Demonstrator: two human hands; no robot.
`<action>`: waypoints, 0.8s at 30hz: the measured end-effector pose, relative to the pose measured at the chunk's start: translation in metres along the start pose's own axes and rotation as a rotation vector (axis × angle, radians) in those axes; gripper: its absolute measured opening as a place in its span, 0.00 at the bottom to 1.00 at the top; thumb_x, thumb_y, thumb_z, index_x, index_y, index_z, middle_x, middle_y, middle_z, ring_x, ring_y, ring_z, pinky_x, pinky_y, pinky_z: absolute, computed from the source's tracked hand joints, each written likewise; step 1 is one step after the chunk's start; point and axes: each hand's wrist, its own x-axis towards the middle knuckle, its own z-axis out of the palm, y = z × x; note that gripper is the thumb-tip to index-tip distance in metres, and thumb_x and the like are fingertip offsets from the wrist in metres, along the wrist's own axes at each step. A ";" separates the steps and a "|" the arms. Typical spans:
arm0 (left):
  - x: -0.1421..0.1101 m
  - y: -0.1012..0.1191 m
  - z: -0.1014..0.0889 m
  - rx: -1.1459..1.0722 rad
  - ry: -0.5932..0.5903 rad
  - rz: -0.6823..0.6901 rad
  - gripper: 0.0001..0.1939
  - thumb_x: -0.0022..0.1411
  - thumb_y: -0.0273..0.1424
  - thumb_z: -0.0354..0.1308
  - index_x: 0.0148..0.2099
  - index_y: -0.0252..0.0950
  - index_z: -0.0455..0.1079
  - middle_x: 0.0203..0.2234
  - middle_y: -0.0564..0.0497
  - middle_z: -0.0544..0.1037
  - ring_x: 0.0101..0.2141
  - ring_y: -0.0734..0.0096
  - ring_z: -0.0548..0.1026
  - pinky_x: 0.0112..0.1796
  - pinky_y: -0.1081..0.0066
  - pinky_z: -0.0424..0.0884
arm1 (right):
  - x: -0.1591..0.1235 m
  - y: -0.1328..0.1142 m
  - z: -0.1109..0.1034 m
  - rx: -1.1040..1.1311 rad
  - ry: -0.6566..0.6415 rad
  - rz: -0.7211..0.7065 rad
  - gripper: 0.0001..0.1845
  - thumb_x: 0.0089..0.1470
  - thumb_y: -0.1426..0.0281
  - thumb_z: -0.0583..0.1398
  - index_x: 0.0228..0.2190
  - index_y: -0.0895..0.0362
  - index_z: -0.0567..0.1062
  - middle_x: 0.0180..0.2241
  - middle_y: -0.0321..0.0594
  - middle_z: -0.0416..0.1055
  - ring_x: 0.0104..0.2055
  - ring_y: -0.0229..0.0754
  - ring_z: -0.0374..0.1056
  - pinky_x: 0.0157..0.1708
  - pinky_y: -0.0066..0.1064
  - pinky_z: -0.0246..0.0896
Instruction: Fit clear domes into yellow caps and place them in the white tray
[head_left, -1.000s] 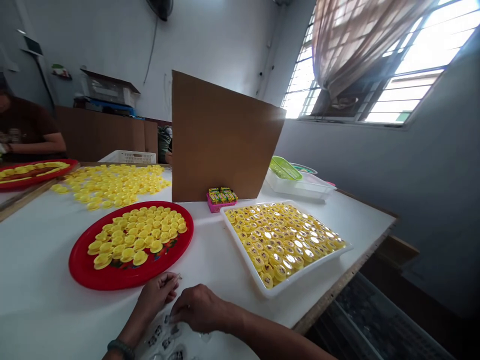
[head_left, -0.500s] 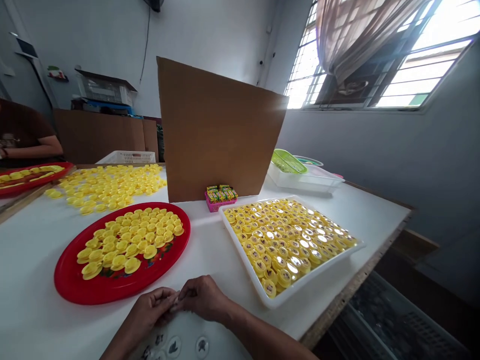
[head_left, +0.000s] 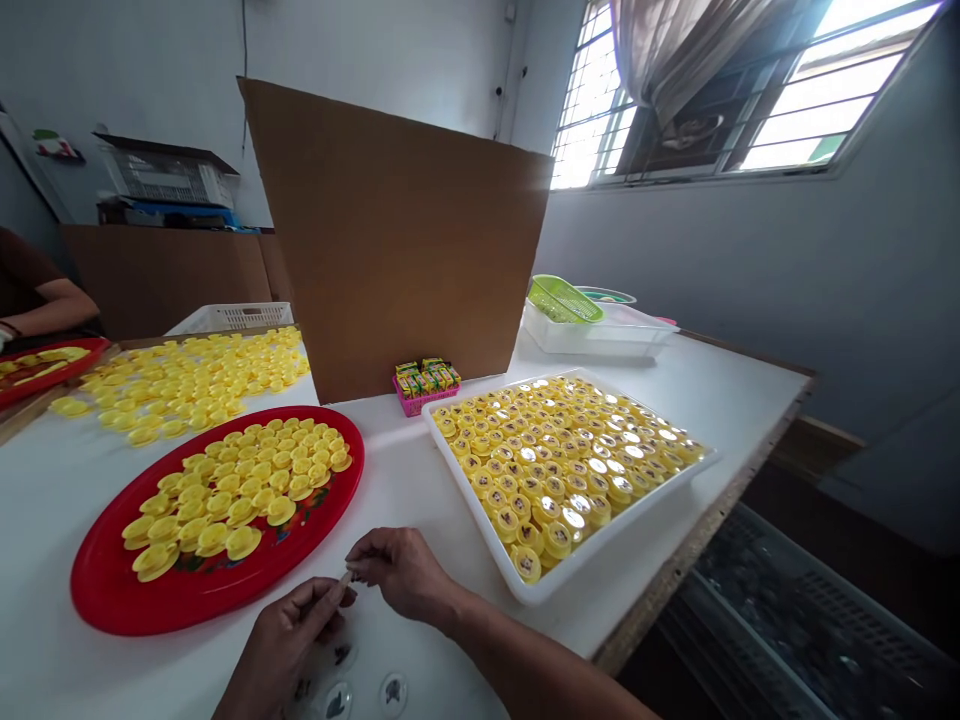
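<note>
My left hand (head_left: 289, 635) and my right hand (head_left: 397, 570) meet low over the white table (head_left: 67, 470), both pinched on one small pale piece (head_left: 346, 576) that is too small to name. Beneath my hands lies a clear sheet of round stickers (head_left: 364, 692). Just left of my hands is a red round tray (head_left: 101, 590) holding several plain yellow caps (head_left: 232, 485). To the right stands a white rectangular tray (head_left: 480, 525) packed with yellow caps that carry shiny round stickers (head_left: 570, 460).
A tall brown cardboard sheet (head_left: 397, 240) stands behind the trays, with a small pink basket (head_left: 424, 382) at its foot. Loose yellow caps (head_left: 180, 375) are spread at the back left. Another person's arm (head_left: 45, 298) rests by a second red tray (head_left: 45, 365). Clear tubs (head_left: 600, 335) sit far right; the table edge (head_left: 705, 530) runs along the right.
My hands lifted off the sticker sheet, came together, and now part slightly with the small piece pinched between them. The view tilted down and to the right.
</note>
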 end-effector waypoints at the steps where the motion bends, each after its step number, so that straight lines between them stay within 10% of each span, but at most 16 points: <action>1: 0.000 0.001 0.002 -0.083 0.028 -0.029 0.25 0.46 0.51 0.63 0.37 0.35 0.74 0.32 0.48 0.76 0.30 0.62 0.69 0.31 0.71 0.68 | -0.001 -0.002 0.001 -0.003 0.015 -0.009 0.07 0.49 0.73 0.59 0.31 0.57 0.77 0.27 0.34 0.71 0.26 0.33 0.66 0.27 0.22 0.61; 15: -0.006 0.012 0.009 -0.439 0.164 -0.103 0.28 0.32 0.41 0.75 0.36 0.33 0.72 0.29 0.50 0.76 0.30 0.71 0.71 0.30 0.80 0.71 | -0.003 0.001 0.010 0.058 -0.030 0.025 0.04 0.50 0.74 0.58 0.29 0.59 0.74 0.20 0.32 0.65 0.23 0.32 0.63 0.24 0.22 0.59; 24: -0.003 0.008 0.008 -0.370 0.169 -0.083 0.30 0.36 0.42 0.73 0.41 0.32 0.71 0.31 0.48 0.77 0.31 0.65 0.74 0.33 0.74 0.72 | -0.008 0.000 0.005 -0.347 -0.006 -0.267 0.09 0.53 0.73 0.57 0.36 0.55 0.76 0.31 0.37 0.72 0.33 0.36 0.68 0.36 0.24 0.62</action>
